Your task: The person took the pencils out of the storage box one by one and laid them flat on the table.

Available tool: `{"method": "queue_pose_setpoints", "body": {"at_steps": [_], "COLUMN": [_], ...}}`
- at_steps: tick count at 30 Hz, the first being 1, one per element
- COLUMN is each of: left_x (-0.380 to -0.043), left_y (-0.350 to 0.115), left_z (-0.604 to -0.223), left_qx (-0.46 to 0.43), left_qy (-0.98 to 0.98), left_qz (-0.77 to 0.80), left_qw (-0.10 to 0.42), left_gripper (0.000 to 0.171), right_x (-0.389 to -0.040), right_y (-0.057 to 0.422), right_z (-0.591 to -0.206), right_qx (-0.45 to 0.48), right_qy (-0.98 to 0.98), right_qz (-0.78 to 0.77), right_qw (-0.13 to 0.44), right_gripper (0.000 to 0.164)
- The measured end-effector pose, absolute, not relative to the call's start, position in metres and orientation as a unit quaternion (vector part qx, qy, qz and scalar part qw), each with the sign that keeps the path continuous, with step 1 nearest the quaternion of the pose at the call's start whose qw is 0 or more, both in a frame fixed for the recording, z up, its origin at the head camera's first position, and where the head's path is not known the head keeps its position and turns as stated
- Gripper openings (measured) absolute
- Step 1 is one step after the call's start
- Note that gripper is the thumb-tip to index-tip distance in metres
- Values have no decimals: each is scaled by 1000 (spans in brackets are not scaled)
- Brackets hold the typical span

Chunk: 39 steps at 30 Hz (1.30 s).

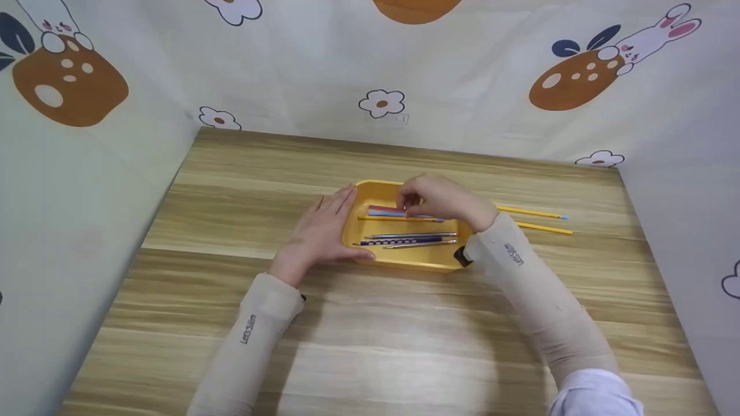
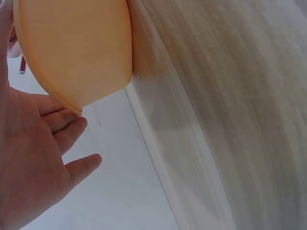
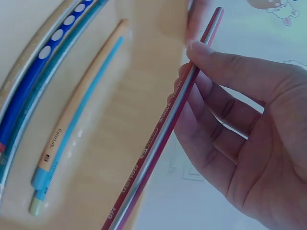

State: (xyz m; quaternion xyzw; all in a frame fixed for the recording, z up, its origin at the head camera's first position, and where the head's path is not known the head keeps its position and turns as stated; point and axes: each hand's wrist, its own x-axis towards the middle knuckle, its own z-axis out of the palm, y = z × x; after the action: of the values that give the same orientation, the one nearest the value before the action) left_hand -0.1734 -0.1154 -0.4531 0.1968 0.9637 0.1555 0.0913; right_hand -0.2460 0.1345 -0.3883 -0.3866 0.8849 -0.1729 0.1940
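Observation:
A yellow plastic tray (image 1: pixel 416 267) holds several pencils. My right hand (image 1: pixel 442 199) is over the tray's far side, pinching a red pencil with a silver stripe (image 3: pixel 155 140) between thumb and fingers. Below the red pencil in the head view are a blue pencil (image 1: pixel 384 214) and an orange pencil (image 1: pixel 370 218). Nearer the tray's front edge lie a silvery pencil (image 1: pixel 404 236) and a dark blue pencil with white dots (image 3: pixel 21 105), among others. My left hand (image 1: pixel 324 231) spreads along the tray's left end, its fingers and thumb at the rim.
Two yellow pencils, one farther back (image 1: pixel 535 212) and one nearer (image 1: pixel 546 229), stick out on the wooden table (image 1: pixel 370 341) right of the tray, partly behind my right wrist. A patterned cloth wall (image 1: pixel 312 75) encloses the back and sides.

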Motion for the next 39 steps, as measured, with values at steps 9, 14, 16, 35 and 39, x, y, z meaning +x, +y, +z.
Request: {"method": "queue_pose_setpoints", "body": {"at_steps": [9,14,16,35,39], "left_x": [-172,-172,-172,-175,-175], "left_y": [-115,-115,-115,-115,-116], "left_z": [-452,-452,-452,-453,-454], "left_qx": [188,187,186,196,195], "left_qy": [962,962,962,962,962], "left_qz": [173,168,169,158,159], "left_qw": [100,102,102,103,103], "left_gripper": [133,133,133,136,136], "right_x": [-235,-229,-227,-215,-212], "right_y": [153,167,173,237,249], "right_z": [-374,-369,-367,-370,-374], "right_qx": [-384,-365,-359,-324,-307], "right_qy": [892,898,901,919,923], "right_qz": [-178,-190,-194,-212,-216], "right_qw": [156,154,151,80,82], "right_gripper": [5,6,6,13,14]}}
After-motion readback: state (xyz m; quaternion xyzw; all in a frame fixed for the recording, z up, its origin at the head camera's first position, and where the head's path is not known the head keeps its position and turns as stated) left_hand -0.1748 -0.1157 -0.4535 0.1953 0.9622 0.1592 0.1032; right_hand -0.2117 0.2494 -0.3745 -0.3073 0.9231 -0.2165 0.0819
